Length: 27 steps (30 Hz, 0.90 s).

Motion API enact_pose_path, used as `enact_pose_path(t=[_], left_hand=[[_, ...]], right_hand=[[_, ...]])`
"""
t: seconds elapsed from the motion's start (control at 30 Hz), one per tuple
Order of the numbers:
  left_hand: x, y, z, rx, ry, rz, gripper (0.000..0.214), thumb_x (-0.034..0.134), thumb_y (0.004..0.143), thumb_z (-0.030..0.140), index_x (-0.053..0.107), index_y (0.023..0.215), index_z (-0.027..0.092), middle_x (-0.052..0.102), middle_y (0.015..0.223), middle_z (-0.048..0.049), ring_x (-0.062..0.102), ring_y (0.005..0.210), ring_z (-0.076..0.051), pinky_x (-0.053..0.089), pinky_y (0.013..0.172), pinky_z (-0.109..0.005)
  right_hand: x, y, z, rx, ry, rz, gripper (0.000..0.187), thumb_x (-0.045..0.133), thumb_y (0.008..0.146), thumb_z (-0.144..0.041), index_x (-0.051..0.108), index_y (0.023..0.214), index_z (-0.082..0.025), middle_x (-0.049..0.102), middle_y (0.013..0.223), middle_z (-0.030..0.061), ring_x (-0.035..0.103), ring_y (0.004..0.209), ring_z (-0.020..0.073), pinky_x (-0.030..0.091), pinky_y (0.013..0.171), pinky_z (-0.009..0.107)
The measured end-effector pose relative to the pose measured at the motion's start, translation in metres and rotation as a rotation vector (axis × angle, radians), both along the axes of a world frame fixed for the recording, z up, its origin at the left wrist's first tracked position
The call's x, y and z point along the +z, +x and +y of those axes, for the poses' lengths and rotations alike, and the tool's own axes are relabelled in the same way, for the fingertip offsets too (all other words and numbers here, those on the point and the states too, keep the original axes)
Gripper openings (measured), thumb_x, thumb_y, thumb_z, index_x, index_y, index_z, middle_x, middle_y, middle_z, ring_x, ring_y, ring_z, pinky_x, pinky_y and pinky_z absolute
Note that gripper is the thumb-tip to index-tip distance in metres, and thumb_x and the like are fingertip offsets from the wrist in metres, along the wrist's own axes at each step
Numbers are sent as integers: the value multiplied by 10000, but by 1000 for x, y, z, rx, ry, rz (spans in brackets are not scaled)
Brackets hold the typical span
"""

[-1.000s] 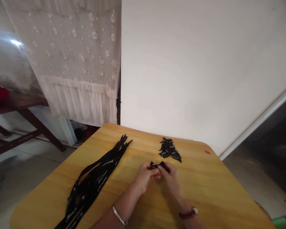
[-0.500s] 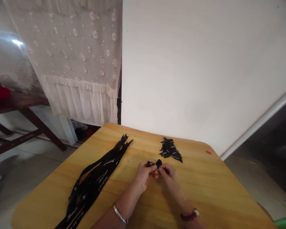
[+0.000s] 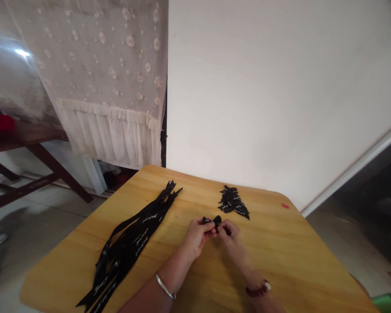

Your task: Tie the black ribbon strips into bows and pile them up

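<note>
My left hand (image 3: 198, 234) and my right hand (image 3: 232, 234) meet above the middle of the wooden table (image 3: 299, 256). Both pinch a small black ribbon piece (image 3: 214, 220) folded into a bow shape, its loops showing above the fingertips. A silver bangle circles my left wrist and a dark red bead bracelet my right. A small heap of finished black ribbon bows (image 3: 232, 201) lies just beyond my hands. A bundle of long black ribbon strips with white lettering (image 3: 133, 241) lies to the left.
A tiny red object (image 3: 285, 206) lies near the table's far right corner. A white wall stands behind the table. A lace curtain (image 3: 107, 87) hangs at the left, with a dark wooden bench (image 3: 29, 143) on the tiled floor.
The ribbon piece has been gathered tighter between my fingertips; its loops look smaller and more bunched. My hands stay at the same spot on the table.
</note>
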<state>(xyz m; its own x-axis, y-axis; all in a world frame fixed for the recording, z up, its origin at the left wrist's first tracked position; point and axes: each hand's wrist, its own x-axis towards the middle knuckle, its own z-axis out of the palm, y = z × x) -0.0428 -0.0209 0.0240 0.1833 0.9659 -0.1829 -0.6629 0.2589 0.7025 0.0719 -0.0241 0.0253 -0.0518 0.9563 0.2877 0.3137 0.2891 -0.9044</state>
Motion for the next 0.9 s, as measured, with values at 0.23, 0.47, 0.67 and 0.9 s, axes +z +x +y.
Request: enact_pose_path(t=[0.23,0.47,0.67,0.9], left_hand=[[0,0,1,17,27,44,145,645,527,151,543,604,83,525,476,1,490,439,-74,430,484,-213],[3,3,0,66,65,276,353,627,510,161,467,822,123,500,515,42,493,417,-102,441,407,-260],[4,3,-3,-42,78,399,384,620,512,189,427,842,148,533,668,8,491,368,-82,399,315,-214],[6,-1,-4,-44,62,447,301,535,604,420,440,714,156,535,661,9,433,284,-49,291,235,-165]], right_hand=[[6,0,-3,24,-15,39,173,490,681,-286,486,549,-174,489,504,-19,447,492,122,353,468,220],[8,2,-4,-9,-123,152,294,421,737,-419,514,595,-179,530,568,1,487,558,145,372,516,237],[9,3,-2,-26,-130,114,230,554,643,-373,517,567,-159,498,504,-23,448,505,123,335,482,226],[9,5,-1,-50,-122,106,245,553,643,-383,558,589,-145,541,529,1,456,508,122,333,472,228]])
